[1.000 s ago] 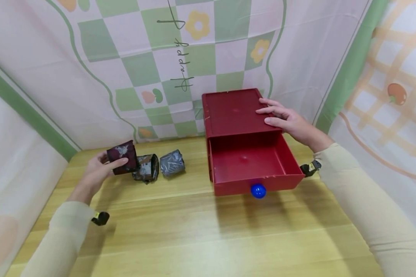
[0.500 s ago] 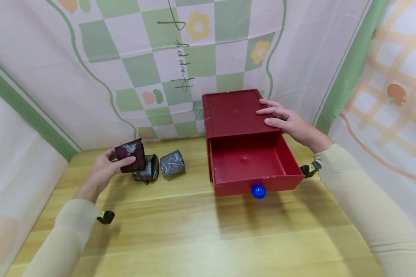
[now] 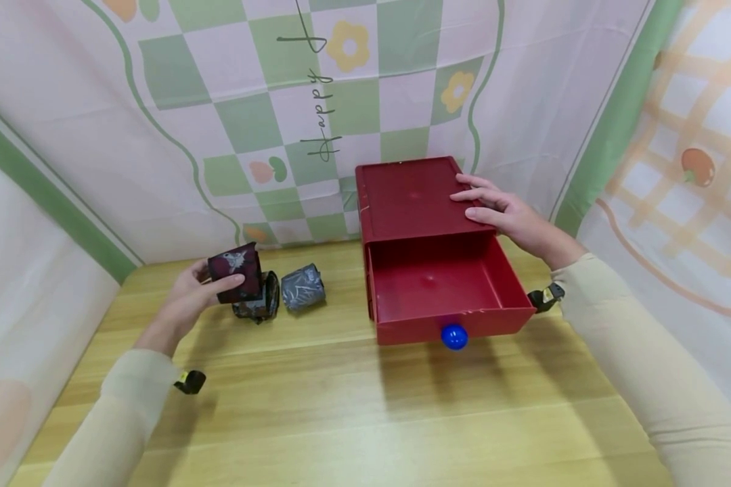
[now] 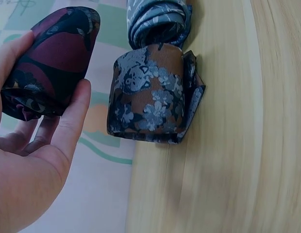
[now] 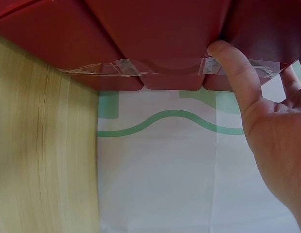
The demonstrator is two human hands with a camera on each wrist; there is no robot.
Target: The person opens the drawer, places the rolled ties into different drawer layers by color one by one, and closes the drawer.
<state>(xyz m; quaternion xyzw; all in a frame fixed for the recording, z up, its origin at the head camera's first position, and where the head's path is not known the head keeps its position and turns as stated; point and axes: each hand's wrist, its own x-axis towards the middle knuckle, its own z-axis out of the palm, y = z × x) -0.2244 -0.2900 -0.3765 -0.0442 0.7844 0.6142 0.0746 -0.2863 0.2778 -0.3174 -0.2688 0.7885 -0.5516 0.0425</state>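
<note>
My left hand [image 3: 189,297] pinches a rolled-up burgundy and black patterned necktie [image 3: 237,272] between thumb and fingers, held up off the table. Just behind and right of it, partly covered in the head view, lies a rolled brown necktie with grey-blue flowers [image 4: 148,94]. Beside that sits a grey-blue rolled necktie [image 3: 303,288]. My right hand [image 3: 512,216] rests on the right top edge of a red plastic drawer box [image 3: 411,199], fingers spread. Its drawer [image 3: 438,284] is pulled out, bare inside, with a blue round knob [image 3: 454,336] on the front.
The wooden table [image 3: 292,412] runs up to a printed cloth backdrop [image 3: 231,122] behind and at both sides. Clear tape [image 5: 165,68] crosses the box's right side. Small black cameras hang at both wrists.
My left hand has moved right with the burgundy necktie, which now overlaps more of the brown necktie. My right hand, the box and its drawer stay in place.
</note>
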